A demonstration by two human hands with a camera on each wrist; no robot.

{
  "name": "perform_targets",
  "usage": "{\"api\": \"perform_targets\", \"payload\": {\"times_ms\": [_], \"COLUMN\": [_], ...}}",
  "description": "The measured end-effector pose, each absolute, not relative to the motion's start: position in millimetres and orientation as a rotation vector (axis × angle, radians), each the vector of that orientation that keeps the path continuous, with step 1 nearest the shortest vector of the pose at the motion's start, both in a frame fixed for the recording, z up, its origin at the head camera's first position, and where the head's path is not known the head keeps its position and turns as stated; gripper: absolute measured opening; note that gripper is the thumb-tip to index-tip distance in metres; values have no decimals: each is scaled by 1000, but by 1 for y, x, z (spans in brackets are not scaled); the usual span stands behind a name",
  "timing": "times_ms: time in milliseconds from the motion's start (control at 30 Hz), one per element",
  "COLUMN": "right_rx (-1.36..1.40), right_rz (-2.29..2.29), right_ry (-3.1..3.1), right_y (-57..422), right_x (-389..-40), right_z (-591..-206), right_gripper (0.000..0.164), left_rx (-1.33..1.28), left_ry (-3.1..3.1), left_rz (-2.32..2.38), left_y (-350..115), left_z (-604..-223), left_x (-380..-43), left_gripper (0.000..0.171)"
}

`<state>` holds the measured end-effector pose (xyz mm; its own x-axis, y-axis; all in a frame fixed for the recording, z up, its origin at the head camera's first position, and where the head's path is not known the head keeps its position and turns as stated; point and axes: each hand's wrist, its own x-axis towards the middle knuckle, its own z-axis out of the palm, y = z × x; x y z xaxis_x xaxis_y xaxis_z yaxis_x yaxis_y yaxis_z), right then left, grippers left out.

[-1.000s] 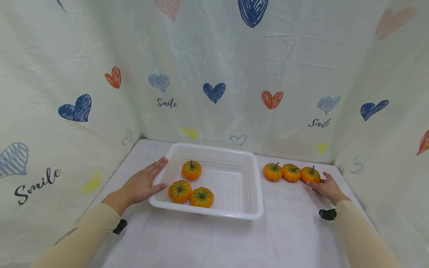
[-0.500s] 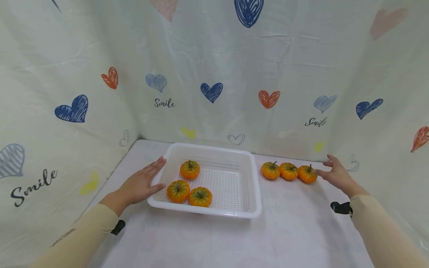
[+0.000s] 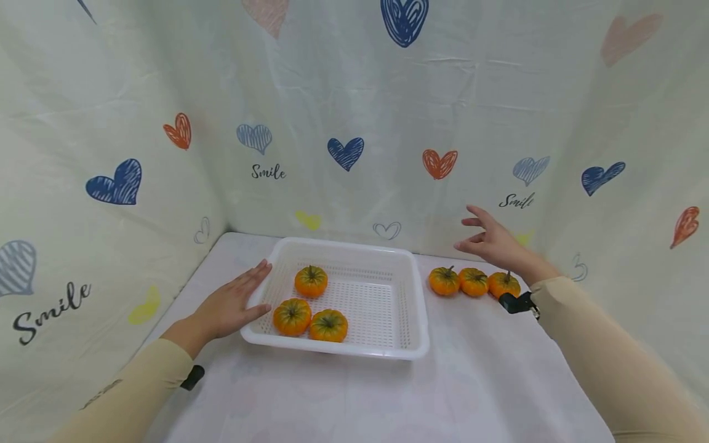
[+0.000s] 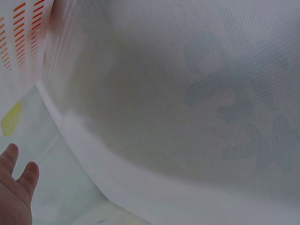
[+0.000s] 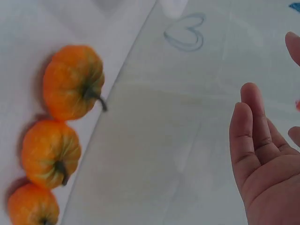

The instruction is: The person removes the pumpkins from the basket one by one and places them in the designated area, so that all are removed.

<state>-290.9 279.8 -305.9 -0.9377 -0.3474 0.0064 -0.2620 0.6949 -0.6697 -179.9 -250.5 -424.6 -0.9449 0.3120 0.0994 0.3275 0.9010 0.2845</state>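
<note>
My left hand (image 3: 224, 311) rests with spread fingers on the left rim of a white plastic basket (image 3: 354, 354). Inside the basket, toward its left side, lie three small orange pumpkins: one farther back (image 3: 311, 281), one at front left (image 3: 292, 317) and one beside it (image 3: 328, 325). Three more pumpkins stand in a row on the table right of the basket: the left one (image 3: 444, 281), the middle one (image 3: 473, 282) and the right one (image 3: 503, 284). Above this row my right hand (image 3: 493, 243) hovers, fingers loosely extended, holding nothing. In the right wrist view, the row (image 5: 51, 153) lies apart from the hand.
A white cloth covers the table (image 3: 388, 400). A pale curtain (image 3: 399, 191) printed with hearts rises behind the table and along both sides. The basket's slotted wall (image 4: 23, 37) shows in the left wrist view. Dark wrist straps (image 3: 517, 303) sit at both cuffs.
My right hand has let go of the rightmost pumpkin, lifted, and moved left over the row. The left hand stays on the basket rim. The head view has shifted slightly.
</note>
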Motion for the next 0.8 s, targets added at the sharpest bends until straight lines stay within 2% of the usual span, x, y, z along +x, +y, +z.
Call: {"api": "perform_targets", "payload": {"times_ms": [433,800], "right_rx": [-819,-914], "right_rz": [-1084,-980], "right_ry": [2499,2371], "right_y": [152,94], "right_x": [-298,-292], "right_z": [-318,-345], "right_gripper": [93,92], "left_rx": [-495,-493], "left_ry": [-3021,-3020], "left_rz": [-483,-500], "left_y": [-251,-252], "left_z": [-427,-428], "left_x": [-181,-182], "left_gripper": [83,82]}}
